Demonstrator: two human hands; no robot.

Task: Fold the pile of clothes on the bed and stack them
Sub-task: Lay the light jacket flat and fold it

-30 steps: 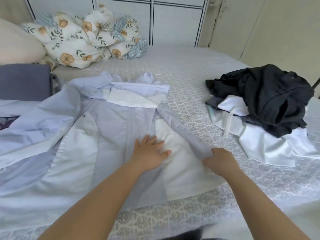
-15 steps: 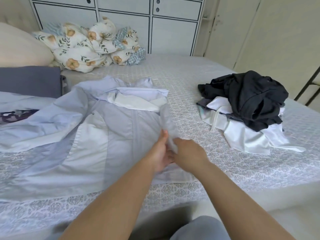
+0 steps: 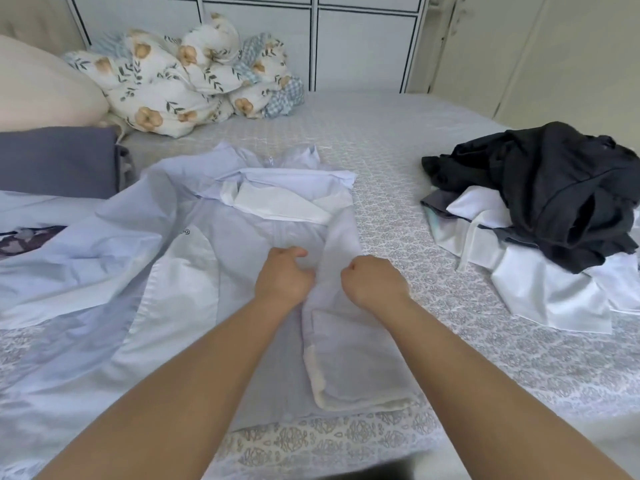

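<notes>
Shirt (image 3: 214, 306) under both hands, right panel folded

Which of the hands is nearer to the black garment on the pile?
Right. The right hand lies nearer the black garment; the left hand lies farther, beyond it.

No readable text, number or brand can be made out. Only a small dark embroidered mark (image 3: 186, 231) is seen on the chest of the pale blue shirt (image 3: 104, 258), left of the frame's centre; it is too small and blurred to be read.
</notes>
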